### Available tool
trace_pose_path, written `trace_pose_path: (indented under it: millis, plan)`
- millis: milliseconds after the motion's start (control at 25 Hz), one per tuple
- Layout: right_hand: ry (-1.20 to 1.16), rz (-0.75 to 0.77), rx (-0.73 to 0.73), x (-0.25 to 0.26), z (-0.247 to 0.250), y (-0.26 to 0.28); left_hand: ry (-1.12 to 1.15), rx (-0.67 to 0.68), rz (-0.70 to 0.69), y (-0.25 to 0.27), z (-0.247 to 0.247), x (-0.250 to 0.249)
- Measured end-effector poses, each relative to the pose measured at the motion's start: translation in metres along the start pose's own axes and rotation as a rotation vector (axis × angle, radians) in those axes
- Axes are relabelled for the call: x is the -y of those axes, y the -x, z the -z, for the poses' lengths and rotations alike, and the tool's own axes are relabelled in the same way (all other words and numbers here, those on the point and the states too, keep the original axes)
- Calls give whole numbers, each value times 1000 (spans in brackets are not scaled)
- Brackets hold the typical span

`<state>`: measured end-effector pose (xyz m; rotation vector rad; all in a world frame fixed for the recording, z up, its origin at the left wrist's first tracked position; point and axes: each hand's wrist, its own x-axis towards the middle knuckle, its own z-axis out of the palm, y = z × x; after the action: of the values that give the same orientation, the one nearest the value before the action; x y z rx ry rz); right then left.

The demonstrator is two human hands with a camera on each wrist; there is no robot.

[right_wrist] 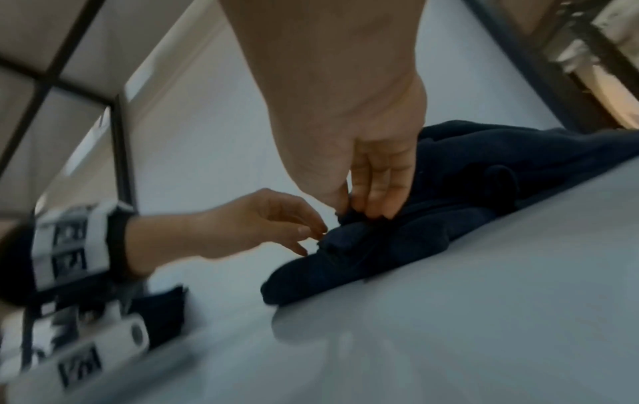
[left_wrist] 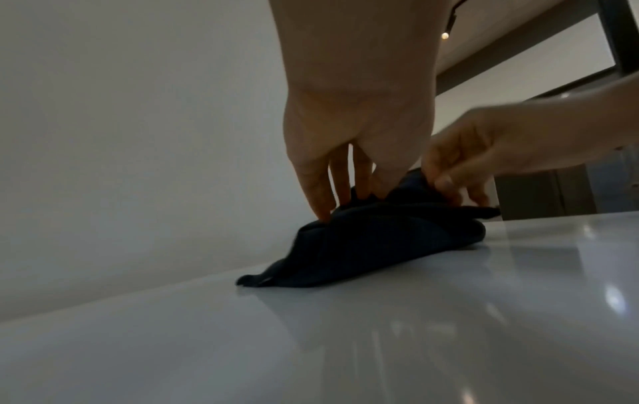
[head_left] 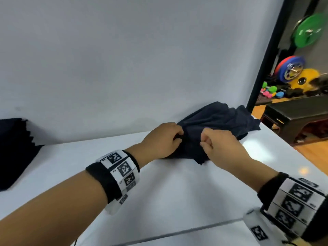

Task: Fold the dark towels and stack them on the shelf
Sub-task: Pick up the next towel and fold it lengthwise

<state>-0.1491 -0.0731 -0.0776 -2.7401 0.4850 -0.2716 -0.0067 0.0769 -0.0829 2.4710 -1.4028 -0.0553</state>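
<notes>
A crumpled dark towel [head_left: 215, 128] lies on the white counter [head_left: 177, 189], close to the white back wall [head_left: 124, 59] and near the counter's right end. Both hands meet at the near end of this towel, side by side, with only a small gap between them.

The left hand [head_left: 162, 139] has its fingers bent down into the cloth. In the left wrist view its fingertips [left_wrist: 321, 210] press into the folds on top, and the thumb seems to pinch a ridge of fabric, so the grip of this hand is closed on the towel. The right hand [head_left: 220, 144] is curled like a fist in the head view; in the right wrist view its fingers [right_wrist: 377, 191] and thumb pinch a small raised edge of the same towel. The grip of this hand also grasps the towel.

Most of the towel lies beyond the two grips, spreading away toward the wall and to the right, bunched and not flat. A smaller part hangs down below the hands and rests on the counter, toward the person.

At the far left, a stack of dark towels [head_left: 16, 150] sits on the counter, well apart from the hands. Each wrist carries a black band with white marker tiles [head_left: 122, 167].
</notes>
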Motion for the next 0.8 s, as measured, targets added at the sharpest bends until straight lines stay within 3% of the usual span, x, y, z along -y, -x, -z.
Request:
trace_pose_path:
  millis: [80,240,320,560,680,800]
  plan:
    - [-59,-6,-143,-21,9,-5,97,-78,-31,-18,-8,-18]
    - [119,63,-26,-53,23,-11,142,-123,-92,-38,-15,-34]
    - [187,129,-47,-61,27,-12,112,-151,-153,-42,-14,-39]
    - [-314,192,-465,-55,87,-31,246,-571,-221,-46,48,-72]
    - [-400,257,-489,-29,140,-42,67,-588,-306,-44,85,-92]
    - [-465,290,-458,-8,169,-51,145,-670,-230,-44,107,-108]
